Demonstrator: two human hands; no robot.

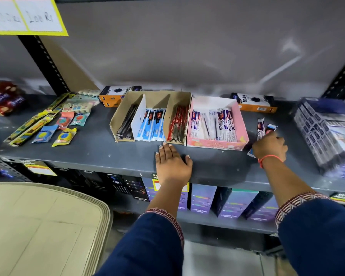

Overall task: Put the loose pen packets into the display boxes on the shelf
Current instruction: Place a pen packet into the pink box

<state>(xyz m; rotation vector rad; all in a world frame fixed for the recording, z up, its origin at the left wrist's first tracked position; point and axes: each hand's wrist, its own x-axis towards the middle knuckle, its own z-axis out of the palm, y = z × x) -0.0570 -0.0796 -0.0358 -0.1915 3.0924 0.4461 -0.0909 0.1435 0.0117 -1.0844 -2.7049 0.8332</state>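
Observation:
On the grey shelf [100, 150] stand a brown cardboard display box [127, 96] with three compartments of black, blue and red pen packets, and to its right a pink display box [241, 120] of white pen packets. Loose pen packets [264, 126] lie on the shelf right of the pink box. My right hand [270, 146] closes over these loose packets, its fingers curled on them. My left hand [172, 162] lies flat and open on the shelf front, just below the brown box, holding nothing.
Eraser and pencil packets [64, 120] lie scattered at the left. Two orange-and-black boxes [118, 94] stand behind the display boxes. A stack of blue-grey packs [323, 132] fills the right end. A cream plastic chair [42, 226] is at lower left. Boxed bottles [203, 198] fill the lower shelf.

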